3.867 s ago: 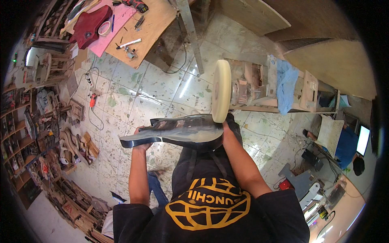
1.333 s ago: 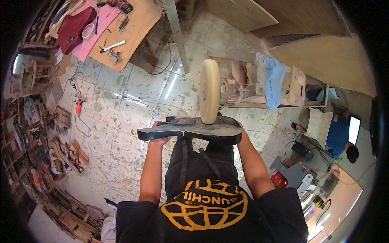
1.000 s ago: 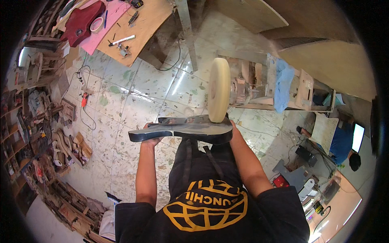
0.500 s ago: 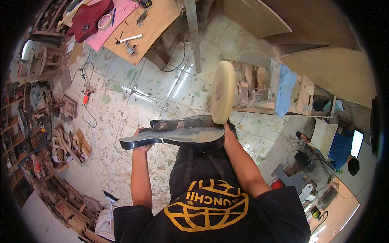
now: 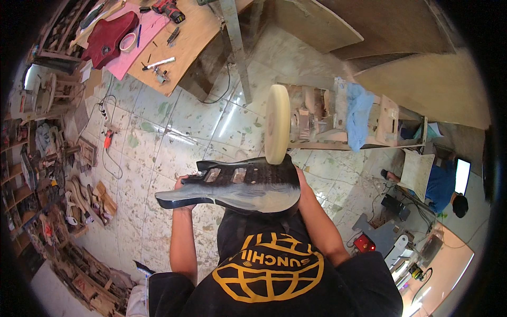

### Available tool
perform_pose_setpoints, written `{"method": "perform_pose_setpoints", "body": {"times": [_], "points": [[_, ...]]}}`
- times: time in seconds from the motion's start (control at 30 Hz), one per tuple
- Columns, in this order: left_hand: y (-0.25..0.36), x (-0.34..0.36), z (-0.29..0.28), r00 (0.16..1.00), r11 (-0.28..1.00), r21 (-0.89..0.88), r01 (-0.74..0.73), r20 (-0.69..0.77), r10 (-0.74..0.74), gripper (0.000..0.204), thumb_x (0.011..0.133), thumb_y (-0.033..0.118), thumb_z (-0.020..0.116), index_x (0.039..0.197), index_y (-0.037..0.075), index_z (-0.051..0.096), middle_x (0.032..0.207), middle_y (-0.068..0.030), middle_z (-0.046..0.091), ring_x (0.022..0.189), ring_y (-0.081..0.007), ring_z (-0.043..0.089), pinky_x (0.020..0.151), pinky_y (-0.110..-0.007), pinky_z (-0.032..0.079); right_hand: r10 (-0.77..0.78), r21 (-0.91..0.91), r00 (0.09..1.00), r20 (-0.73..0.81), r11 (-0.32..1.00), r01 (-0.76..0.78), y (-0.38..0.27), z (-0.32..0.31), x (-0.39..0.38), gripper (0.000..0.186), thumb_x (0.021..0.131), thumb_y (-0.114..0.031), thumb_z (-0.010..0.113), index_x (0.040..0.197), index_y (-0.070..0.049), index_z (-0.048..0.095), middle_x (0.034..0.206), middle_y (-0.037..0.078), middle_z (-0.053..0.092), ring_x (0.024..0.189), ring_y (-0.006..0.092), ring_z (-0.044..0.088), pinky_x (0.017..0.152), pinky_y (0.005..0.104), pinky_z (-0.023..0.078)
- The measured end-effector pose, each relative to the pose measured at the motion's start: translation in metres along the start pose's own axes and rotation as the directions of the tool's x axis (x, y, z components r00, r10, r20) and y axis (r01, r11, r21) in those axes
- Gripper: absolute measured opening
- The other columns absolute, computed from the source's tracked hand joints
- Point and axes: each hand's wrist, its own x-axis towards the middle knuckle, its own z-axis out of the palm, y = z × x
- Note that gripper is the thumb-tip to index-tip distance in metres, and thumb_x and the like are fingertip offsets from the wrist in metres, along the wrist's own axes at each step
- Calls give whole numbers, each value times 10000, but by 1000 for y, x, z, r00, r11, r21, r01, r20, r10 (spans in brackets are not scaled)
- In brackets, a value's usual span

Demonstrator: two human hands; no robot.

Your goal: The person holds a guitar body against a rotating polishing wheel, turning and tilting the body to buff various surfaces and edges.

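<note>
A black electric guitar body (image 5: 248, 193) with pickup cutouts is held across in front of my waist, its face partly covered by a grey, hazy film. My left hand (image 5: 185, 206) grips its left end near the horn, with fingertips showing above the edge and the rest beneath. Around the right end is my right hand (image 5: 302, 180), its fingers largely hidden by the body. The pale round buffing wheel (image 5: 278, 124) stands over the body's upper right edge, apparently touching it.
The wheel's wooden machine stand (image 5: 317, 142) carries a blue cloth (image 5: 360, 113). At upper left, a workbench (image 5: 195, 31) holds a red guitar body (image 5: 110, 39), tape and a drill (image 5: 168, 9). Wood pieces (image 5: 87, 201) and a corded orange tool (image 5: 109, 138) lie left. A person (image 5: 442, 193) sits at right.
The guitar body has tilted so more of its face and cutouts show, and its right end sits slightly lower. Both hands keep their hold; the surroundings have shifted with my view.
</note>
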Motion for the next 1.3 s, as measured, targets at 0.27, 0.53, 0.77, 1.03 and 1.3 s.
{"method": "perform_pose_setpoints", "body": {"times": [0.27, 0.53, 0.77, 1.03, 1.3], "points": [[-33, 14, 16, 995, 996, -43, 73, 71, -70, 322, 796, 262, 500, 901, -15, 627, 851, -182, 665, 733, -312, 641, 746, -402, 529, -95, 55, 991, 99, 994, 89, -29, 52, -72, 415, 970, -304, 334, 1088, 4, 586, 1038, 152, 635, 897, 267, 617, 839, 386, 496], [-70, 46, 33, 977, 985, -68, 159, 155, -147, 382, 833, 288, 464, 936, -45, 620, 908, -208, 656, 794, -328, 632, 780, -422, 515, -216, -100, 972, -94, 973, 206, -62, 8, -86, 505, 980, -347, 246, 1153, 14, 553, 1100, 164, 619, 951, 314, 600, 885, 425, 471], [-94, 40, 66, 937, 969, -63, 240, 274, -215, 395, 822, 287, 452, 930, -52, 624, 888, -204, 664, 782, -329, 644, 773, -416, 520, -309, -190, 929, -203, 943, 272, -74, 11, -130, 533, 985, -382, 218, 1149, 0, 552, 1105, 163, 617, 955, 332, 595, 910, 431, 453], [-112, 45, 76, 945, 967, -26, 253, 222, -241, 386, 816, 266, 460, 952, -61, 613, 885, -217, 661, 789, -334, 649, 760, -426, 531, -311, -50, 943, -121, 950, 307, -84, -45, -134, 489, 992, -352, 246, 1106, 2, 563, 1043, 149, 635, 903, 295, 609, 859, 418, 478], [-110, 75, 61, 910, 945, -17, 327, 274, -310, 379, 804, 282, 468, 917, -50, 610, 857, -207, 658, 742, -337, 630, 753, -424, 514, -337, -81, 928, -160, 941, 328, -79, -69, -118, 409, 983, -273, 309, 1032, 17, 592, 942, 137, 654, 805, 268, 626, 773, 380, 516]]}}
